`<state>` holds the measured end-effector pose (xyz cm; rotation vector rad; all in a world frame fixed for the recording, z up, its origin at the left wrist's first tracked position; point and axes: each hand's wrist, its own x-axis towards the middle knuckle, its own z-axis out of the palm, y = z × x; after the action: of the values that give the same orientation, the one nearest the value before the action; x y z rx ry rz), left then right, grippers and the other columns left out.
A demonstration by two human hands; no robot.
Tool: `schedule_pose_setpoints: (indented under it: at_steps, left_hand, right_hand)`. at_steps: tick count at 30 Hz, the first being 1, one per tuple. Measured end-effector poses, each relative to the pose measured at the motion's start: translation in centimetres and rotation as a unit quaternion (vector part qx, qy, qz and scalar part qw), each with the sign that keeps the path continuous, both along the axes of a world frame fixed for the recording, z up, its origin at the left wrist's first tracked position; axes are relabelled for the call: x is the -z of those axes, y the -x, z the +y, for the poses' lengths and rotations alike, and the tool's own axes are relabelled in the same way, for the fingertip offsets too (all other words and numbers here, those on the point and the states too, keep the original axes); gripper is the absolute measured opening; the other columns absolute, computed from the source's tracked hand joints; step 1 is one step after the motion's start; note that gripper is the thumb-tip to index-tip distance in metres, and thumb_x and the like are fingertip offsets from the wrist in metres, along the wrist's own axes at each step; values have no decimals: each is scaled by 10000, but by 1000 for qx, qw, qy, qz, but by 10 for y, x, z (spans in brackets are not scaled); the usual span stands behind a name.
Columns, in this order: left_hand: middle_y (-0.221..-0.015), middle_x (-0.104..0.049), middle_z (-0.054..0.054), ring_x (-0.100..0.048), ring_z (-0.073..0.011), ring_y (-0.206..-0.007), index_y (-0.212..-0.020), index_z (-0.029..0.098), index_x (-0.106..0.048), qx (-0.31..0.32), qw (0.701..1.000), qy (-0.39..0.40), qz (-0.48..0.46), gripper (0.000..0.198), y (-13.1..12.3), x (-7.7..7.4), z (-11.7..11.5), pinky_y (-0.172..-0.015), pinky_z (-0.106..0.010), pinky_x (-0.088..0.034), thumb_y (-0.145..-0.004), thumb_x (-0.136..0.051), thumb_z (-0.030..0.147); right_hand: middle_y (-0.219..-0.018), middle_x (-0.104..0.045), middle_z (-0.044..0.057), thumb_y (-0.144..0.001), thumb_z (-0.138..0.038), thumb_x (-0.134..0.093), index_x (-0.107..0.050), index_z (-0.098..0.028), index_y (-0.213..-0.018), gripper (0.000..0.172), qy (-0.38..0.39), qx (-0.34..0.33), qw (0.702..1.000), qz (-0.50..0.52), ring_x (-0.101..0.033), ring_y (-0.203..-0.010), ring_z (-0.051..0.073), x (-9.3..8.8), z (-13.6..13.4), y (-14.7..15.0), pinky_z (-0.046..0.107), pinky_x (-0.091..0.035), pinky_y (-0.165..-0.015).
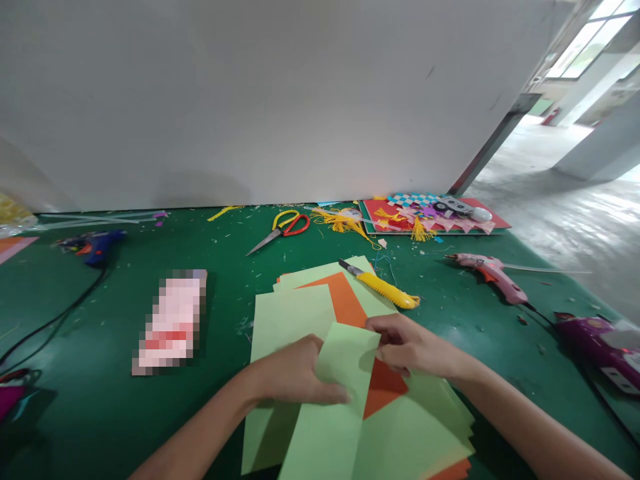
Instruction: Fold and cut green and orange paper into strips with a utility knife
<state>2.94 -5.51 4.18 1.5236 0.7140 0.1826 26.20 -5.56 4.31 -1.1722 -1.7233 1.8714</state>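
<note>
Head view gives me both bare hands working low over the tabletop [225,300], a dark green surface scattered with small scraps. My left hand [290,373] has its grip closed on a light green sheet [345,363]: the thumb lies across the near face, slightly blurred, and the fingers go behind the left edge, out of my sight. That sheet stands raised and tilted above a loose pile of paper [420,420], green with some orange, in the lower middle of my picture. My right hand [410,343] is at the sheet's upper right edge, fingers curled and thumb close to the forefinger; I cannot tell whether that grip has the edge pinched or merely touches it. Orange paper [385,393] shows just beneath the right hand.

I see a yellow craft knife [387,289] lying slantwise across the far right edge of the pile, its dark tip pointing away and left. Beyond the pile, scissors [280,231] with one yellow and one red handle rest apart, blades together. To my right lie a pink glue gun [493,270] and a purple glue gun [600,347]; well to my left is a blue glue gun [100,247].
</note>
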Motion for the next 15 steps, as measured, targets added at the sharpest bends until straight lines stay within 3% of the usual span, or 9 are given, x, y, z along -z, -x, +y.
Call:
schedule_pose_setpoints:
  at_steps: [6, 12, 15]
  left_hand:
    - [-992, -698, -25, -623, -220, -887, -1049, 196, -657, 6, 999, 4, 53, 376, 1, -2, -1, -733, -282, -485, -705, -687, 346]
    - [-957, -689, -23, -613, -215, -868, -1018, 186, -660, 5, 999, -4, 40, 360, 0, -1, 0, -705, -267, -480, -706, -688, 361]
    - [-977, -687, -20, -602, -222, -907, -1036, 186, -653, 11, 1000, -11, 22, 359, 0, -1, 0, -728, -264, -476, -711, -685, 334]
  right_hand:
    - [-511, -420, -78, -663, -75, -434, -447, -187, -709, 121, -7, 62, 996, 67, -396, -431, 62, -5, 9, -16, 180, -285, -413]
    - [-578, -517, -59, -716, -130, -525, -529, -163, -824, 113, 31, -104, 994, -30, -482, -455, 66, -5, 4, -9, 164, -367, -423]
    - [-551, -506, -56, -703, -115, -499, -539, -151, -719, 56, 21, -138, 989, -55, -445, -444, 55, -5, -3, 2, 152, -334, -401]
